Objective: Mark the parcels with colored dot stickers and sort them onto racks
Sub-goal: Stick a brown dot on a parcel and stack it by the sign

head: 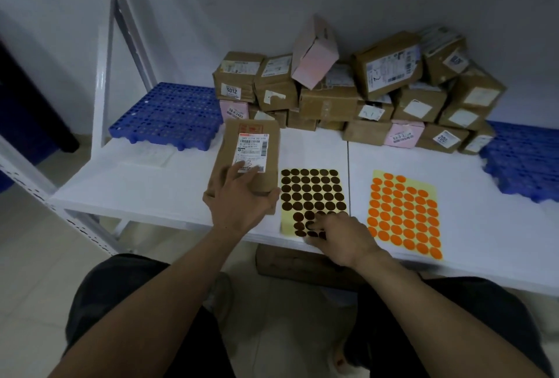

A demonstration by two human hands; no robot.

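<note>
Left hand (pixel 239 203) flat on labelled parcel (pixel 230 150), right hand (pixel 343 237) on brown-dot sheet (pixel 314 190), grasp unclear; "3012" box (pixel 237 75) behind.

"3012" on a brown box (pixel 239 75), "58-4-3405" on a pink parcel (pixel 234 110), "200" on a low carton (pixel 443 137)

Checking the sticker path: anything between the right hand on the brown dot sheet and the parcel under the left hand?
Nothing visible. The right hand sits on the brown dot sheet, which lies beside the parcel. Only the left hand rests on the parcel's near end, covering part of its label; the far top is bare.
</note>
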